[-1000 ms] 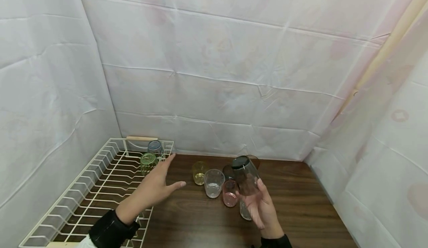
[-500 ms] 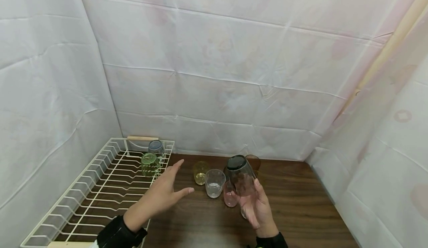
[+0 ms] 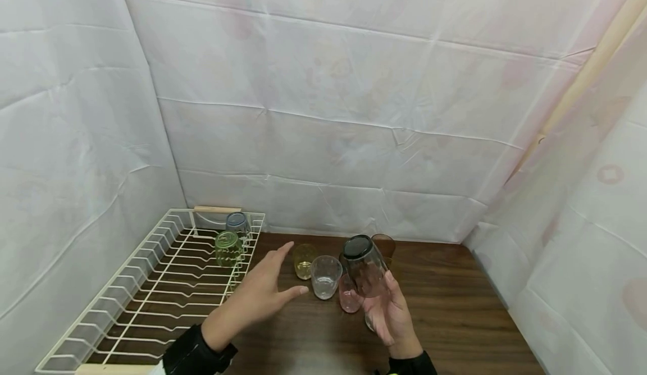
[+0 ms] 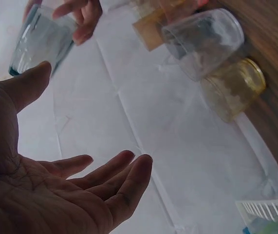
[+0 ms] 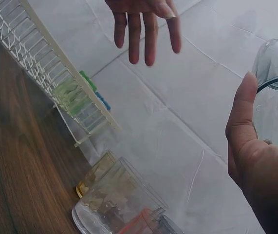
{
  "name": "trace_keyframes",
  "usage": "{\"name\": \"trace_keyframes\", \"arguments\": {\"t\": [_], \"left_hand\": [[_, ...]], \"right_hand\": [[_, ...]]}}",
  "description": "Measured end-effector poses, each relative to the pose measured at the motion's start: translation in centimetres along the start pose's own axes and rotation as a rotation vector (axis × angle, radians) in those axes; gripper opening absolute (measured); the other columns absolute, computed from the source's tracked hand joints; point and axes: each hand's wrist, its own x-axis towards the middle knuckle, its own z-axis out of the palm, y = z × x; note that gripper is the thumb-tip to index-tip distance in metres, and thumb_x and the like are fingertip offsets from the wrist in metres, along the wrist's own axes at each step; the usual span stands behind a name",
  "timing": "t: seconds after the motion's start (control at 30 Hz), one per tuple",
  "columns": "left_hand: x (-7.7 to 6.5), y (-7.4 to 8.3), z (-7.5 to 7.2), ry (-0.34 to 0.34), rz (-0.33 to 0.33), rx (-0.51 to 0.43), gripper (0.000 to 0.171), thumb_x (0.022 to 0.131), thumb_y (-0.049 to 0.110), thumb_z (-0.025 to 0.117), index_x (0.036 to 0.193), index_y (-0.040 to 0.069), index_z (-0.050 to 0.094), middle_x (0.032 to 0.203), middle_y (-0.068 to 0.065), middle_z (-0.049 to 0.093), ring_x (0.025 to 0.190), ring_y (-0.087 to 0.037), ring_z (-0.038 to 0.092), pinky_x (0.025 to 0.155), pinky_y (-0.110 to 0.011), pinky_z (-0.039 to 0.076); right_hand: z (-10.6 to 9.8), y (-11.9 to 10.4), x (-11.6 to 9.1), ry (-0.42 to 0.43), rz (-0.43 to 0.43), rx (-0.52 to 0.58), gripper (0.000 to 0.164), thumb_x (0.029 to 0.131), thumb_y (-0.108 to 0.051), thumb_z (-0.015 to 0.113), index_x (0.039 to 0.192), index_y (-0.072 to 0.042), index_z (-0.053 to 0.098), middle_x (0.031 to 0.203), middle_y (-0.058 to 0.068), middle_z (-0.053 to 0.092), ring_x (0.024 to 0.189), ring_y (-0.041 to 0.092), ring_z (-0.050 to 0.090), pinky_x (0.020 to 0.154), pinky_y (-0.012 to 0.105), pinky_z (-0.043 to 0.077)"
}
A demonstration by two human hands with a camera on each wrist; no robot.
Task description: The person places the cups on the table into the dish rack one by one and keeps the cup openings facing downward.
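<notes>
My right hand (image 3: 388, 318) grips a smoky grey drinking glass (image 3: 365, 268) above the table, its dark base turned up and tilted toward the back left. In the left wrist view the same grey glass (image 4: 44, 41) shows at the upper left, with fingers around its rim end. My left hand (image 3: 258, 291) reaches over the table beside the rack's right edge, fingers extended and thumb apart, holding nothing. Nearest to it stand a yellow glass (image 3: 304, 264) and a clear glass (image 3: 326, 278). A pink glass (image 3: 349, 295) is partly covered by the held glass.
At left stands a white wire dish rack (image 3: 151, 291) with wooden handles; a green glass (image 3: 228, 250) and a blue glass (image 3: 236, 223) sit upside down in its back right corner. An amber glass (image 3: 385, 245) stands behind the held one. White sheeting (image 3: 323, 111) walls in the wooden table (image 3: 455, 307).
My left hand has moved right, away from the rack and toward the yellow and clear glasses. The right hand brought the grey glass slightly left, then kept it nearly still.
</notes>
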Motion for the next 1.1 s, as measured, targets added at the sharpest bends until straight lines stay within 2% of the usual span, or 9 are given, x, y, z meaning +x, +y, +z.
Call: {"name": "trace_keyframes", "arguments": {"t": [0.17,0.37,0.5,0.63,0.83,1.1], "left_hand": [[0.5,1.6,0.8,-0.023,0.037,-0.025,0.098,0.091,0.05,0.084,0.168,0.02,0.033,0.168,-0.019,0.044,0.155,-0.044,0.045,0.121,-0.067,0.042],[1.2,3.8,1.2,-0.041,0.113,-0.12,0.093,0.094,0.055,0.079,0.169,0.026,0.032,0.169,-0.013,0.043,0.154,-0.039,0.047,0.12,-0.066,0.044],[1.7,5.3,1.6,-0.053,0.183,-0.212,0.09,0.096,0.054,0.077,0.168,0.023,0.033,0.165,-0.014,0.048,0.152,-0.039,0.049,0.118,-0.065,0.045],[2.1,6.6,2.0,-0.087,0.208,-0.266,0.09,0.096,0.053,0.076,0.168,0.021,0.032,0.167,-0.013,0.045,0.155,-0.037,0.046,0.12,-0.064,0.044],[2.4,7.2,2.8,-0.133,0.229,-0.276,0.088,0.099,0.054,0.073,0.169,0.023,0.031,0.173,-0.008,0.039,0.159,-0.034,0.042,0.124,-0.061,0.043],[2.2,7.0,3.0,-0.137,0.224,-0.276,0.084,0.1,0.051,0.073,0.168,0.023,0.033,0.168,-0.011,0.044,0.154,-0.036,0.048,0.12,-0.061,0.046]], "right_hand": [[0.1,0.0,0.0,-0.025,0.005,-0.022,0.052,0.118,-0.031,0.017,0.161,-0.019,0.044,0.156,0.001,0.061,0.146,0.016,0.058,0.111,0.037,0.056],[0.6,0.2,0.0,-0.046,0.027,-0.04,0.053,0.118,-0.031,0.017,0.165,-0.018,0.039,0.156,0.001,0.06,0.142,0.017,0.06,0.111,0.037,0.056],[1.0,0.6,0.0,-0.068,0.018,-0.027,0.053,0.119,-0.029,0.016,0.161,-0.015,0.045,0.152,0.002,0.064,0.135,0.016,0.064,0.111,0.037,0.056],[1.3,1.2,0.0,-0.112,-0.013,-0.017,0.055,0.119,-0.028,0.015,0.147,-0.014,0.061,0.143,0.0,0.07,0.128,0.014,0.067,0.107,0.034,0.057],[1.8,1.8,-0.1,-0.124,0.011,-0.016,0.057,0.119,-0.03,0.015,0.139,-0.015,0.066,0.135,-0.005,0.074,0.123,0.011,0.069,0.107,0.03,0.056],[1.7,2.1,-0.3,-0.107,0.026,-0.019,0.058,0.119,-0.03,0.013,0.141,-0.014,0.064,0.135,-0.003,0.074,0.124,0.012,0.069,0.107,0.03,0.056]]}}
